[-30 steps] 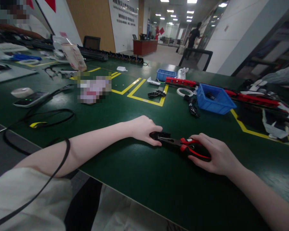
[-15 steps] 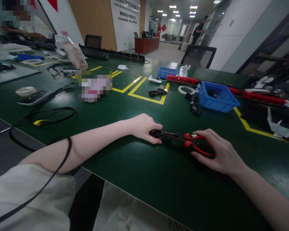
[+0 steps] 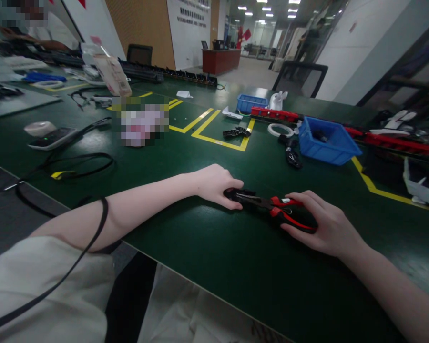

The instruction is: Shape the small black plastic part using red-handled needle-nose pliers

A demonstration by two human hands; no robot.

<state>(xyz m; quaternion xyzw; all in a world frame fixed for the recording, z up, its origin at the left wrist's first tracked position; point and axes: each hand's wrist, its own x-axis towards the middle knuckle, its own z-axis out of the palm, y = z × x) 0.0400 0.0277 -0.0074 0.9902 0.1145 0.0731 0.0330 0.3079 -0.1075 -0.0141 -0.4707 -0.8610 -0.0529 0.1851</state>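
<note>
The right hand [image 3: 323,229] clasps the red-handled pliers [image 3: 276,209] (flat on the table [image 3: 214,267]); the left hand [image 3: 214,185] pinches their black tip.

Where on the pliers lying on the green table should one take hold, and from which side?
Grip the red handles, coming from the right and above. The pliers lie flat on the table, handles pointing right under the right hand; the thin black nose points left, against the left hand.
</note>
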